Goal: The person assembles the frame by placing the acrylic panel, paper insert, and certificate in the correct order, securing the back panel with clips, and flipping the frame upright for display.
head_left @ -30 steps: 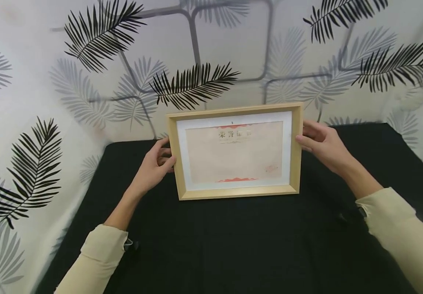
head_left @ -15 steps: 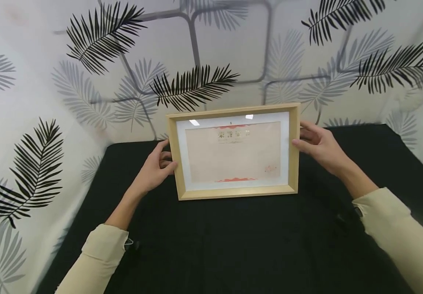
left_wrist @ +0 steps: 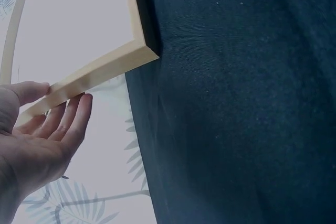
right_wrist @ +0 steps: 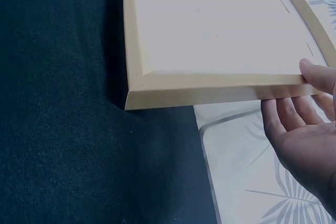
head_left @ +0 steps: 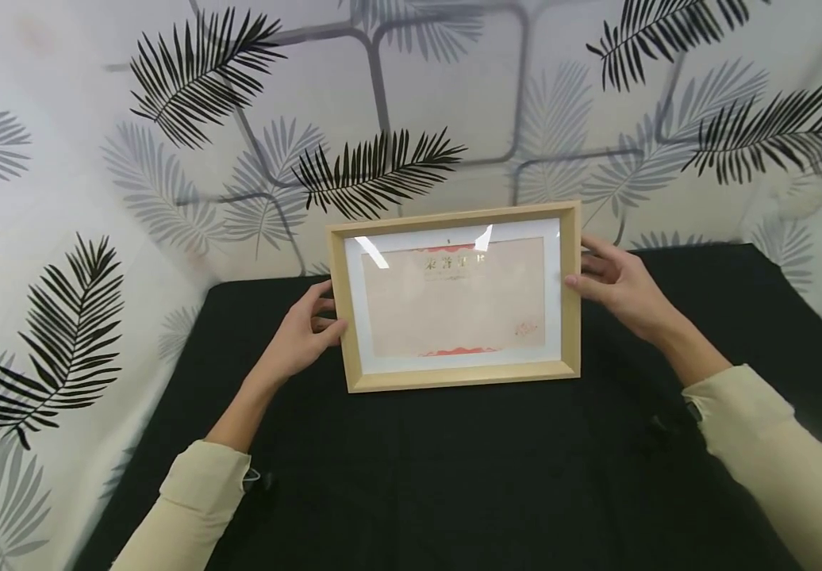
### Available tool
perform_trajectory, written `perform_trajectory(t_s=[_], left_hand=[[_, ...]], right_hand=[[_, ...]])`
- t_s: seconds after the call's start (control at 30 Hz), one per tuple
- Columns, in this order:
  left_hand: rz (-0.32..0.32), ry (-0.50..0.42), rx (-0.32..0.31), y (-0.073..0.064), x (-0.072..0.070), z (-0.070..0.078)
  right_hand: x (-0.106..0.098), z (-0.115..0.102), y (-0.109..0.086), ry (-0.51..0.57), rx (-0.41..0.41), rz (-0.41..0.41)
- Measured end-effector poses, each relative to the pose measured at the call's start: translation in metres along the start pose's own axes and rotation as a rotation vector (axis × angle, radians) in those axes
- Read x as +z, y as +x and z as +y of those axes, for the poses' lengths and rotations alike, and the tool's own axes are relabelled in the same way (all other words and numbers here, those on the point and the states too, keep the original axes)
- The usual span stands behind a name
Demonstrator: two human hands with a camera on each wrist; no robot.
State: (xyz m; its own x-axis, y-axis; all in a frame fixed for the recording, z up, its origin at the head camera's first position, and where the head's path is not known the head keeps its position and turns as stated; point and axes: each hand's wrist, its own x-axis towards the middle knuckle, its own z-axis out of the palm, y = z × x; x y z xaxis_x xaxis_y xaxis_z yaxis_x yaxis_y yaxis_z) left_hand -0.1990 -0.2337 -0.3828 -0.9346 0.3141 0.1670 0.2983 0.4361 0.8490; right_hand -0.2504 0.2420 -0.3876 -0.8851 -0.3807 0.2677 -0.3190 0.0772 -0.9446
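Note:
A picture frame [head_left: 461, 382] with a pale wood border faces me, held up near the far edge of the black cloth. Behind its glass, inside a white mat, lies a cream certificate [head_left: 454, 309] with red ornaments and gold characters. My left hand [head_left: 298, 333] grips the frame's left side, thumb on the front and fingers along the outer edge, as the left wrist view also shows. On the opposite side my right hand [head_left: 621, 285] holds it the same way, thumb on the front border in the right wrist view. Two bright reflections cross the glass near the top.
Black cloth [head_left: 454, 476] covers the table in front of me. Behind it and to the left hangs a white curtain-like backdrop [head_left: 454, 95] printed with black and grey palm leaves. Pale rolled sleeves [head_left: 200, 484] cover both forearms.
The picture frame has tilted slightly and shifted a little left at its right side. Bright reflections have appeared on the glass and grown. Both hands have kept their hold.

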Motion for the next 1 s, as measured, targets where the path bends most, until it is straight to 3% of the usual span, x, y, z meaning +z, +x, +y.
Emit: perform_trajectory(t_s=[0.17,0.37,0.57,1.0], left_hand=[[0.020,-0.020,0.032,-0.004,0.000,0.003],[0.052,-0.037,0.089,-0.008,-0.001,0.005],[0.054,-0.022,0.130,-0.005,0.000,0.000],[0.014,0.002,0.073,-0.004,0.004,-0.005]], right_hand=[[-0.001,-0.004,-0.001,0.073,-0.046,-0.020],[-0.002,-0.012,-0.004,0.070,-0.117,-0.019],[-0.002,-0.010,-0.006,0.046,-0.107,-0.024],[0.000,0.000,-0.007,0.059,-0.060,-0.027]])
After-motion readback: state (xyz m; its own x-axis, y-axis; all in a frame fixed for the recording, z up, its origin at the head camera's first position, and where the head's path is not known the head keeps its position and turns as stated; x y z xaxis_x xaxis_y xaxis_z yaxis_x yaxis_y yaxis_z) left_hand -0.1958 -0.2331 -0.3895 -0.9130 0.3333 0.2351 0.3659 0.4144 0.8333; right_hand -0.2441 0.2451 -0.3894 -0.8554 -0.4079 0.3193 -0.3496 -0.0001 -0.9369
